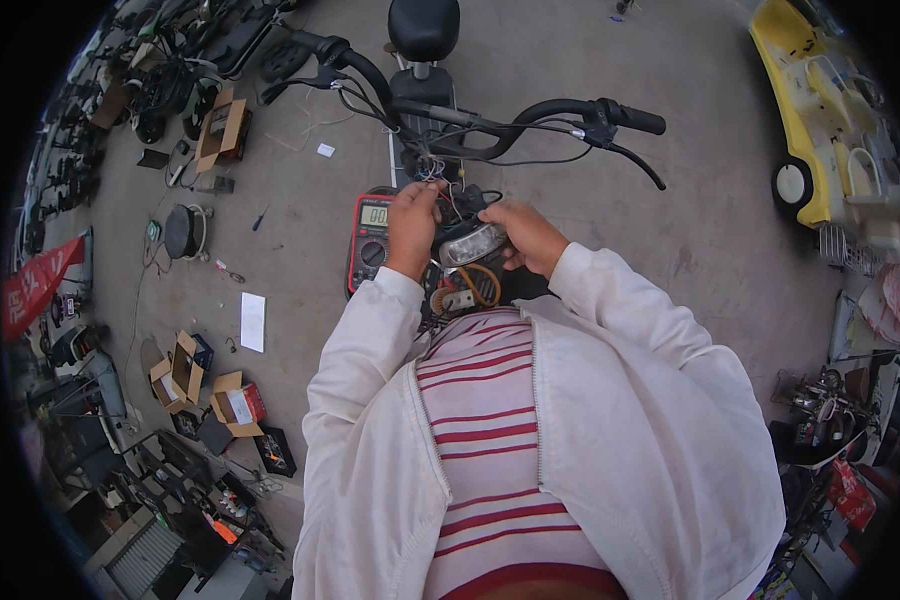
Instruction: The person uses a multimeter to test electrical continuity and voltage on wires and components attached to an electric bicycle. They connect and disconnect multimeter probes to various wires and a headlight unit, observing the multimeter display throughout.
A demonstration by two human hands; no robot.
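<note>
In front of me stands an electric bike with black handlebars (540,112) and a black seat (424,28). Its headlight (472,245), with a clear lens, sits tilted toward me below the bars. My right hand (528,236) is closed on the headlight's right side. Thin coloured wires (431,170) spill out behind the light. At these wires my left hand (413,226) has its fingers pinched together; what they hold is too small to make out. Just left of that hand lies a red and black multimeter (370,240) with its display lit. A coil of orange cable (482,284) hangs beneath the headlight.
A screwdriver (260,218), a white sheet (253,322) and a round black stool (182,232) are on the floor to the left. Open cardboard boxes (235,402) stand nearer. At the far right is a yellow vehicle body (800,95); bike parts crowd the left edge.
</note>
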